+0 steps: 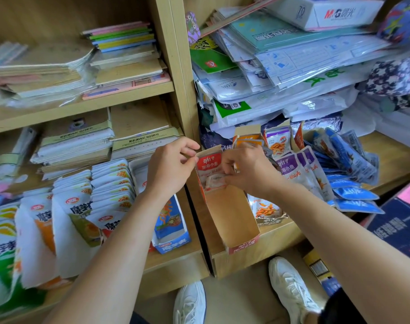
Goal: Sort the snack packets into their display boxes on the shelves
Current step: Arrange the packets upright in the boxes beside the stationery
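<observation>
On the left shelf, white snack packets (77,206) stand in packed rows. The left hand (171,167) pinches, thumb against forefinger, what looks like the far left corner of the red display box (229,213), which lies open on the right shelf. At its far end are the red packets (209,163). The right hand (246,171) curls its fingers onto them, tips closed on a pale one. These look light, thin, limp and slick, so a pinch on the flat sealed edge should hold best. The card box is light and easily bent. Further right lie purple packets (290,169), then blue packets (353,192)
</observation>
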`<state>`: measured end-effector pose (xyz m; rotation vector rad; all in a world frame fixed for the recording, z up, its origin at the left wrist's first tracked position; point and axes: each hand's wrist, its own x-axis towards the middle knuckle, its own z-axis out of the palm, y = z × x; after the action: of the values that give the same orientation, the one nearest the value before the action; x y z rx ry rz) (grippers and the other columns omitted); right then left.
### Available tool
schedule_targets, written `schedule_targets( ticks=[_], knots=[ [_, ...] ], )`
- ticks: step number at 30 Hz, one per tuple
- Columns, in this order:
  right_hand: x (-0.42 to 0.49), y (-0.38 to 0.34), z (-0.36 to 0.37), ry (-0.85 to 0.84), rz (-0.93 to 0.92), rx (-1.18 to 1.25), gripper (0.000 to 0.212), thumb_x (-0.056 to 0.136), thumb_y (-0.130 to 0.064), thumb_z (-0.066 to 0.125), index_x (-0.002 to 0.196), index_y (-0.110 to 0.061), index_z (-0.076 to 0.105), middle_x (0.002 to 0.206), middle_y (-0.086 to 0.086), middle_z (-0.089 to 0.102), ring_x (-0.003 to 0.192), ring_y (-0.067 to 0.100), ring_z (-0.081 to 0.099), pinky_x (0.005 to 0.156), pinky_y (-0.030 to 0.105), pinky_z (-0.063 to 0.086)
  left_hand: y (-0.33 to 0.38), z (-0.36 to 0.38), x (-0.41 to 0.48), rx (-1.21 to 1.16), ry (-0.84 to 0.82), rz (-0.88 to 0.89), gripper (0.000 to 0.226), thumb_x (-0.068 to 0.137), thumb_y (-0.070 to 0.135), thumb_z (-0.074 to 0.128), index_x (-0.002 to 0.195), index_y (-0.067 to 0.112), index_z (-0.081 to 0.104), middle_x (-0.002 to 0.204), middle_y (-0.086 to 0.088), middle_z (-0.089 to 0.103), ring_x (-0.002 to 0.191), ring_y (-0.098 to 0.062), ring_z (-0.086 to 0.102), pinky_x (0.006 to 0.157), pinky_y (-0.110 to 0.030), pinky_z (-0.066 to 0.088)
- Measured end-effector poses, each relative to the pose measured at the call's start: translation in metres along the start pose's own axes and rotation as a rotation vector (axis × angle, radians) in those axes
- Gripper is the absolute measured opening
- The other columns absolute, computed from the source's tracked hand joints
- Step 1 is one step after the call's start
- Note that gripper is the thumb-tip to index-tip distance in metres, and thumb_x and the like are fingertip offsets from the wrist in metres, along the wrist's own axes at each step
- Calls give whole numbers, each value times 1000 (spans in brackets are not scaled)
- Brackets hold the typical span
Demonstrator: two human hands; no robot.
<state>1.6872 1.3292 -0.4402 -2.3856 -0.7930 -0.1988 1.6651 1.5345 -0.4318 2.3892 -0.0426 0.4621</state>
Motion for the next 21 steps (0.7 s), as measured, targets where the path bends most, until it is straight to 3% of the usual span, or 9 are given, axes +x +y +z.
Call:
schedule_targets(
  ticks=[2,6,10,12,13,15,17,19,21],
  knots=[
    [-3,2,-14,-17,32,109,31,73,-3,81,72,-21,56,78,-2,66,76,17,62,67,36,53,0,-1,-1,4,-2,14,21,88,19,75,104,31,72,88,20,70,78,1,68,74,-35,60],
    [-12,-1,-38,88,124,262,19,82,-7,79,85,-19,65,83,-7,70,78,5,66,60,15,52,2,-3,-2,7,-2,54,24,87,18,76,108,28,72,94,19,71,83,2,68,78,-37,60],
    [-24,-6,-54,275,144,505,12,86,-9,77,87,-10,65,85,3,72,79,19,71,67,38,60,10,-10,-6,66,195,97,18,82,15,72,94,27,70,84,16,66,79,-4,62,70,-36,56],
    [-34,-13,-57,313,86,550,12,87,-8,76,86,-10,64,86,3,71,82,20,71,72,44,60,22,-18,-13,-25,275,11,3,86,22,68,85,24,70,69,11,67,65,-8,63,61,-31,53],
    [-39,-18,-56,306,50,568,12,87,-6,76,86,-9,65,88,3,71,86,19,71,76,44,60,29,-21,-16,-143,241,-69,9,90,28,66,85,23,71,65,6,69,60,-10,65,57,-30,51],
    [-48,-25,-49,255,-44,551,10,86,0,76,86,-5,67,92,5,72,94,18,72,84,41,59,41,-25,-23,-415,62,-259,26,97,41,60,91,19,74,70,-1,74,60,-13,69,52,-25,50],
    [-53,-25,-40,224,-164,410,15,82,5,77,85,-6,68,94,4,71,96,18,70,82,37,58,45,-26,-27,-591,-61,-355,27,96,42,63,96,18,75,79,-3,77,72,-15,73,57,-22,54],
    [-54,-20,-32,179,-252,297,18,78,6,80,84,-8,69,96,4,69,97,18,67,79,31,56,41,-25,-27,-627,-40,-342,10,91,23,73,99,17,75,86,-1,78,84,-15,75,62,-22,56],
    [-54,-18,-26,117,-304,198,17,77,1,82,85,-10,72,101,3,69,99,19,65,80,28,55,38,-26,-25,-601,-18,-321,22,87,8,76,107,18,75,93,2,78,88,-13,74,61,-19,54]
  ],
)
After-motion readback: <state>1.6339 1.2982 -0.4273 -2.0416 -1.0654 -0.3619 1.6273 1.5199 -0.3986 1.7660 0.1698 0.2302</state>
